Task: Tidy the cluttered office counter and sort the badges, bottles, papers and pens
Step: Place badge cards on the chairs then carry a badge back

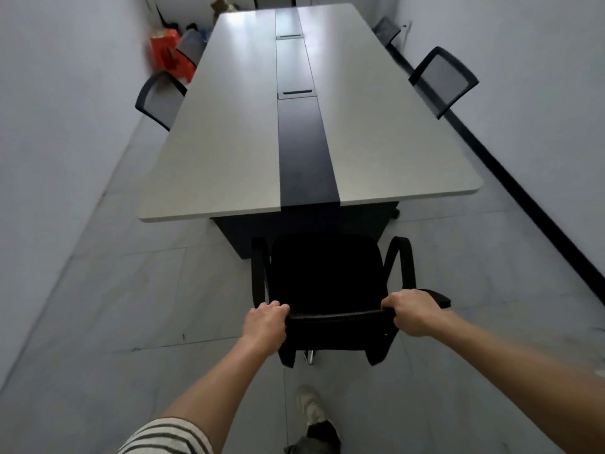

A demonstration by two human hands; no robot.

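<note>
**Step in hand.** Judged a side step to the tidying: a black chair [327,273] is being handled at the near end of the worktop [229,126]. No sorting is in progress.

**Hands.**
- The left hand [266,317] is closed over the left end of the backrest's top edge, fingers curled over the rail.
- The right hand [411,311] is wrapped round the right end of the same edge.
- Both hands grip the chair and nothing else.

**Task items.**
- No badges, bottles, papers or pens can be made out anywhere.
- The worktop stretches ahead of both hands, with a dark centre strip [304,152] running away between them. Its surface shows only that strip and its cable hatches.
- Far ahead and left of the left hand, a red bag [170,54] and other blurred clutter sit on the floor [131,290] by the wall. Their contents cannot be told.

**Surroundings.** 2 side chairs stand against the worktop's long edges, 1 ahead-left [160,96] and 1 ahead-right [443,80]. A shoe [311,404] shows below the hands.

**Next move (judgement).**
- The chair seat faces the worktop, just short of its near edge.
- A level, even push from both hands would seat it beneath. Uneven force could swing it on its base.
- The hands must then let go, and the items to be sorted must be found out of this view.
</note>
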